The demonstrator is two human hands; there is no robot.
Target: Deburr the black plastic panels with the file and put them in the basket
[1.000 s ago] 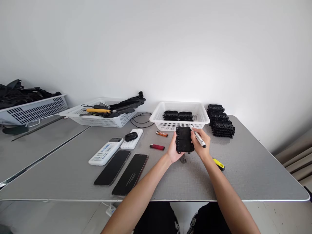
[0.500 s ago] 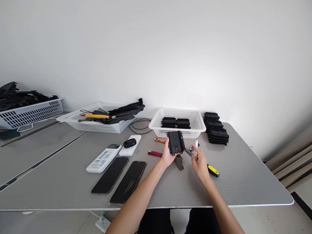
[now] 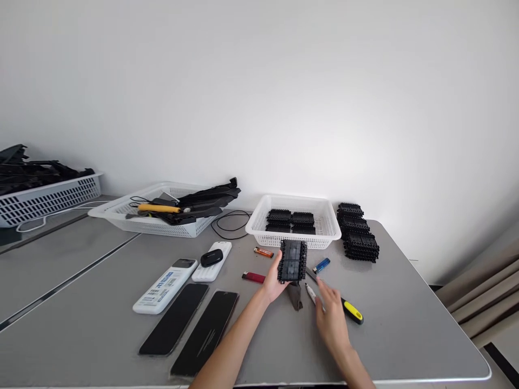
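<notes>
White marker (image 3: pixel 310 293) slants against the right hand (image 3: pixel 331 313), inward of the bench's (image 3: pixel 385 346) front edge; that grip is half-curled, hold on the marker undetermined. Farther in, the left hand's (image 3: pixel 273 282) grip is closed on a black ribbed panel (image 3: pixel 292 260), raised above mid-bench. Step, as judged: setting the marker down. Next move calls for right fingers clear of it.

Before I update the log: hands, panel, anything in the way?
Left hand holding black panel. Right hand at white marker, grip unclear. Yellow-black handle alongside right hand; nothing covering panel's face.
</notes>
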